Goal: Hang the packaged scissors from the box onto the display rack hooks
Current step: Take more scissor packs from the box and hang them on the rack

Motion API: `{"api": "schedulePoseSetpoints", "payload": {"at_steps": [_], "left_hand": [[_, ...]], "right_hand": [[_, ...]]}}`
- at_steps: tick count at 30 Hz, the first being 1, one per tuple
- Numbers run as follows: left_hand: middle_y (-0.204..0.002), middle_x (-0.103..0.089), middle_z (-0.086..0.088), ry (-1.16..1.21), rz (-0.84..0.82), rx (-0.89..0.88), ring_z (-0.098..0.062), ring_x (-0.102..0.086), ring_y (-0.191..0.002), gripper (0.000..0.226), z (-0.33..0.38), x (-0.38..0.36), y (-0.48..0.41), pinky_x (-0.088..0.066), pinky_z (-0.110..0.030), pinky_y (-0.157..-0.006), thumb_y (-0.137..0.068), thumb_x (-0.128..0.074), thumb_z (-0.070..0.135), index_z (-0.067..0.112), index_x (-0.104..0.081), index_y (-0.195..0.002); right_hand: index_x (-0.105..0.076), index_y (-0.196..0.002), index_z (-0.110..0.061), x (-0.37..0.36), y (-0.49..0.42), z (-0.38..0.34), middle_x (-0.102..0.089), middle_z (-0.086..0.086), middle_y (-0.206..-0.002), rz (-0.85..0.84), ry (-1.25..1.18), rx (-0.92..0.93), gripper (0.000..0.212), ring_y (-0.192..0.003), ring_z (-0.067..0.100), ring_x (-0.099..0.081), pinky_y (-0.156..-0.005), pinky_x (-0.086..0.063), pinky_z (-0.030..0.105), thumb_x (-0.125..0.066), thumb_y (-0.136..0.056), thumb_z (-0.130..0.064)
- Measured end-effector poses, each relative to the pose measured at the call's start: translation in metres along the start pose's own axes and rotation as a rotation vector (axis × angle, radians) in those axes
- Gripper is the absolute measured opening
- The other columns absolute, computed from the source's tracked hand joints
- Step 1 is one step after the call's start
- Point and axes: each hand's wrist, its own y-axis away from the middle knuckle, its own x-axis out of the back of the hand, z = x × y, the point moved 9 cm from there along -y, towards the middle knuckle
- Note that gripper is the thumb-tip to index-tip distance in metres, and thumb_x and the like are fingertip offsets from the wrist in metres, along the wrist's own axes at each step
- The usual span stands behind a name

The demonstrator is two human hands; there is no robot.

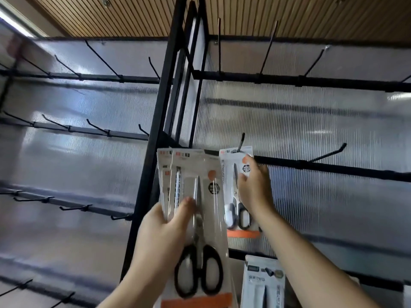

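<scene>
Grips stack of scissor pkgs [189, 170] w/ L hand [160, 236] fingers; pinches single pkg [229, 167] on hook [241, 141] w/ R hand [255, 190] fingers.

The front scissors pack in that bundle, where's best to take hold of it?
Pinch the front scissors pack by its flat upper right edge, coming from the right. The left hand covers its lower left, and the scissors fill the middle.

hooks [329, 152] – matt black metal | packs [195, 190] – glossy plastic | ceiling [111, 16] – wood slats
</scene>
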Motion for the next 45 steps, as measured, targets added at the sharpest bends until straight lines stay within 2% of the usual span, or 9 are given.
{"api": "schedulePoseSetpoints", "payload": {"at_steps": [5, 10, 15, 20, 24, 27, 34, 41, 45], "left_hand": [[-0.056, -0.065, 0.005, 0.052, -0.063, 0.088, 0.0, -0.058, -0.046, 0.027, -0.022, -0.012, 0.004, -0.042, -0.012, -0.044, -0.088, -0.065, 0.042, 0.017, -0.071, -0.08], [-0.074, -0.072, -0.006, 0.013, -0.094, 0.137, -0.021, -0.068, -0.067, 0.032, -0.039, -0.021, 0.009, -0.055, -0.039, -0.066, -0.083, -0.064, 0.051, 0.02, -0.071, -0.084], [-0.057, -0.062, 0.005, -0.001, -0.095, 0.135, -0.017, -0.06, -0.06, 0.036, -0.043, -0.025, 0.01, -0.051, -0.038, -0.064, -0.084, -0.064, 0.052, 0.017, -0.07, -0.084], [-0.058, -0.066, 0.005, 0.013, -0.097, 0.136, -0.019, -0.065, -0.064, 0.035, -0.046, -0.034, 0.012, -0.053, -0.035, -0.063, -0.086, -0.064, 0.05, 0.015, -0.07, -0.086], [-0.054, -0.065, 0.01, 0.048, -0.088, 0.147, -0.009, -0.063, -0.058, 0.028, -0.046, -0.036, 0.016, -0.046, -0.029, -0.058, -0.088, -0.064, 0.045, 0.018, -0.07, -0.085], [-0.043, -0.056, 0.016, 0.054, -0.107, 0.139, 0.002, -0.053, -0.041, 0.025, -0.046, -0.037, 0.021, -0.039, -0.023, -0.049, -0.09, -0.064, 0.04, 0.018, -0.066, -0.079], [-0.072, -0.073, 0.002, 0.085, -0.127, 0.131, -0.003, -0.064, -0.055, 0.025, -0.046, -0.04, 0.014, -0.042, -0.01, -0.045, -0.087, -0.064, 0.04, 0.017, -0.073, -0.088], [-0.05, -0.06, 0.012, 0.092, -0.136, 0.138, 0.0, -0.056, -0.044, 0.025, -0.052, -0.044, 0.015, -0.039, -0.011, -0.043, -0.089, -0.063, 0.04, 0.016, -0.069, -0.086], [-0.078, -0.073, -0.005, 0.07, -0.144, 0.13, -0.016, -0.068, -0.068, 0.026, -0.053, -0.042, 0.018, -0.048, -0.013, -0.049, -0.089, -0.061, 0.043, 0.02, -0.073, -0.083]], "right_hand": [[-0.037, -0.143, -0.03, -0.019, -0.01, 0.026, -0.044, 0.01, -0.127, -0.094, -0.036, -0.063, 0.055, -0.077, 0.013, -0.049, -0.051, -0.032, 0.012, -0.047, -0.096, -0.002], [-0.03, -0.143, -0.04, -0.026, -0.01, 0.044, -0.055, 0.005, -0.125, -0.087, -0.157, -0.065, 0.071, -0.092, 0.023, -0.057, -0.061, -0.044, 0.023, -0.054, -0.089, 0.0], [-0.027, -0.147, -0.038, -0.016, 0.004, 0.059, -0.048, 0.006, -0.124, -0.095, -0.093, -0.141, 0.068, -0.082, 0.016, -0.052, -0.054, -0.038, 0.021, -0.056, -0.092, -0.01], [-0.032, -0.147, -0.028, -0.003, 0.03, 0.04, -0.044, 0.003, -0.134, -0.051, 0.042, 0.034, 0.055, -0.11, 0.016, -0.053, -0.077, -0.04, 0.022, -0.056, -0.097, -0.026], [-0.026, -0.149, -0.021, -0.022, 0.011, 0.054, -0.052, 0.007, -0.139, -0.111, -0.002, -0.169, 0.066, -0.12, 0.026, -0.054, -0.094, -0.049, 0.04, -0.06, -0.094, -0.036], [-0.039, -0.141, -0.016, -0.035, 0.003, 0.061, -0.061, 0.007, -0.126, -0.15, -0.052, -0.27, 0.054, -0.099, 0.022, -0.06, -0.078, -0.047, 0.029, -0.062, -0.093, -0.027], [-0.057, -0.111, -0.009, -0.025, 0.007, 0.074, -0.066, 0.008, -0.101, -0.063, -0.152, -0.324, 0.017, -0.073, 0.013, -0.055, -0.051, -0.035, 0.021, -0.055, -0.095, -0.015], [-0.056, -0.106, -0.011, -0.03, 0.004, 0.069, -0.06, 0.002, -0.089, -0.1, -0.084, -0.264, 0.012, -0.069, 0.011, -0.051, -0.051, -0.034, 0.021, -0.054, -0.095, -0.015], [-0.053, -0.121, -0.009, -0.036, 0.01, 0.071, -0.064, 0.007, -0.11, -0.127, -0.119, -0.271, 0.027, -0.086, 0.018, -0.058, -0.062, -0.042, 0.025, -0.055, -0.096, -0.02]]}}
